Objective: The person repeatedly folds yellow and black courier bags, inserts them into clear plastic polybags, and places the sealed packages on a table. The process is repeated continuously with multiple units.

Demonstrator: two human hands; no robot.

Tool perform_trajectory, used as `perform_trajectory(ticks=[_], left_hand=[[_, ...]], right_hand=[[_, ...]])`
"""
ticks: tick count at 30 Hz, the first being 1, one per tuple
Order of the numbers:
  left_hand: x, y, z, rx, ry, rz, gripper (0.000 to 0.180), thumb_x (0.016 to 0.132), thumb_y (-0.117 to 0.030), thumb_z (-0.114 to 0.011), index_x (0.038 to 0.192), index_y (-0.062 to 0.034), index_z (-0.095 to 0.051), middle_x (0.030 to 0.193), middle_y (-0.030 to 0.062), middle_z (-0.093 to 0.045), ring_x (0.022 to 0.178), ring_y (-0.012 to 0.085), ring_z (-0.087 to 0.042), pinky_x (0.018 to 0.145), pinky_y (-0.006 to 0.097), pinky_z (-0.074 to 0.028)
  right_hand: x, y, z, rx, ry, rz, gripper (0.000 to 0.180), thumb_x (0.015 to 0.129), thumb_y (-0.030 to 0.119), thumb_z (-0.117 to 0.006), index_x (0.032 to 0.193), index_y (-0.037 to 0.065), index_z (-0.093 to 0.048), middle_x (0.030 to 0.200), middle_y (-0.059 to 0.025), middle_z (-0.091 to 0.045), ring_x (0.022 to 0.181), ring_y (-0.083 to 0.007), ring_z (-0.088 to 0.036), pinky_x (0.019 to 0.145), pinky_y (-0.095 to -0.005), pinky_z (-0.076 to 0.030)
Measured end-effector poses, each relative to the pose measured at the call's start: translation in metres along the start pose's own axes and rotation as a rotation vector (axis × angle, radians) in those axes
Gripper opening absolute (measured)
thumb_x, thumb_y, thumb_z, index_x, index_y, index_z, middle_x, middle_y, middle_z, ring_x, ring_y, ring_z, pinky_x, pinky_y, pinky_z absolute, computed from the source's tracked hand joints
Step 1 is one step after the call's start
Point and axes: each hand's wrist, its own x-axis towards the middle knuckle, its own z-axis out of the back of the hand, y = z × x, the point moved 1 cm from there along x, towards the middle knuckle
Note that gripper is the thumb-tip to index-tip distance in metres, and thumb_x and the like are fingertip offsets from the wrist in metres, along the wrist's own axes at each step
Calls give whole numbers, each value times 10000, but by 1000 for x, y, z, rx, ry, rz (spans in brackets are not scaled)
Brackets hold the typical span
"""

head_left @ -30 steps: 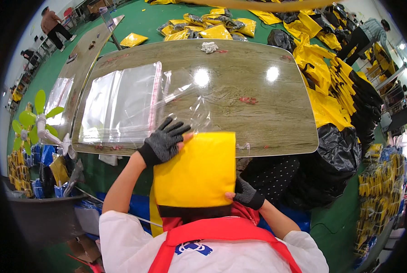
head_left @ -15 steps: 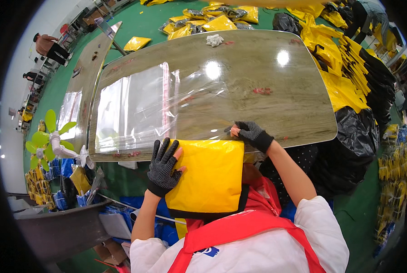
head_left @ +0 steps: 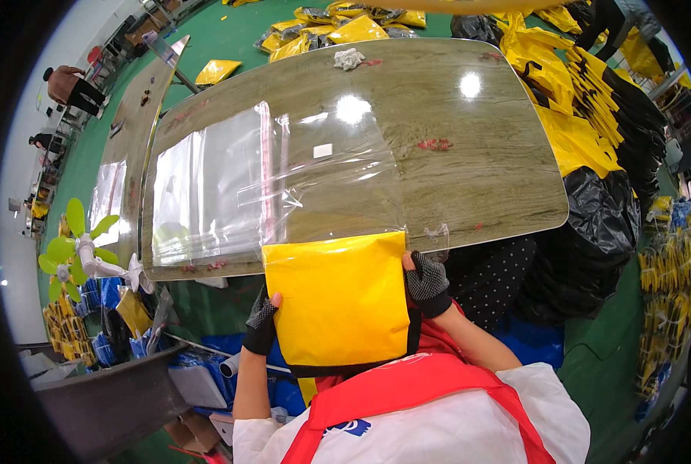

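A folded yellow bag with black trim (head_left: 338, 301) lies against my body at the table's near edge. My left hand (head_left: 262, 321) grips its left side, thumb on top and the other fingers hidden beneath. On the right side my right hand (head_left: 428, 284) holds it the same way, thumb up along the edge. Both hands wear dark dotted gloves with bare fingertips. A clear plastic bag (head_left: 338, 193) spreads flat on the table from the yellow bag's far edge and overlaps it there; how far it covers it I cannot tell. A small white label (head_left: 323, 151) shows on the clear plastic.
A stack of clear plastic bags (head_left: 206, 185) lies left on the wood-patterned table (head_left: 485, 170). A crumpled white cloth (head_left: 348, 59) sits at the far edge. A green-bladed fan (head_left: 83, 251) stands left. Black sacks (head_left: 593, 247) and yellow bags (head_left: 581, 139) crowd the right.
My left hand has slid from the top of the yellow bag to its left edge. My right hand came down from the table to the right edge. The white label now shows.
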Motion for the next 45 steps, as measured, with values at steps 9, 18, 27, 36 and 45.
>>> perform_trajectory(ticks=[9, 18, 27, 36, 45], left_hand=[[1, 67, -9, 819, -291, 13, 476, 876, -426, -557, 968, 41, -562, 748, 169, -604, 696, 188, -559, 669, 323, -451], [18, 12, -43, 201, -64, 118, 681, 798, -413, -668, 1306, -54, -391, 1178, 70, -517, 1082, 178, -480, 907, 293, -402], [-32, 66, -31, 390, 332, -4, 853, 780, -327, -709, 1416, -67, -203, 1381, 66, -361, 1280, 194, -317, 1048, 330, -257], [27, 36, -25, -106, 244, 151, 513, 849, -354, -625, 1232, -39, -493, 1121, 56, -585, 990, 146, -541, 871, 279, -420], [-38, 43, -67, 366, 196, -372, 564, 780, -294, -700, 1229, -29, -485, 1116, 67, -585, 1004, 178, -545, 891, 289, -419]], right_hand=[[-14, -21, 49, 476, 402, -319, 368, 900, 287, -550, 1067, -39, -576, 955, -112, -649, 852, -139, -576, 783, -274, -460], [9, -2, 64, 413, 697, -193, 413, 874, 291, -570, 1146, -15, -512, 1076, -136, -575, 996, -216, -539, 863, -333, -418], [-67, -50, 69, 26, 795, -411, 376, 802, 341, -640, 1076, 91, -578, 1069, -145, -601, 1000, -318, -562, 810, -452, -466], [-1, -23, 52, 1023, 606, -525, 495, 832, 320, -619, 1189, -4, -506, 1123, -69, -592, 972, -211, -580, 809, -351, -470], [-27, 35, 94, 913, 484, -347, 407, 791, 145, -654, 1146, -7, -528, 1037, -100, -619, 896, -185, -598, 775, -320, -493]])
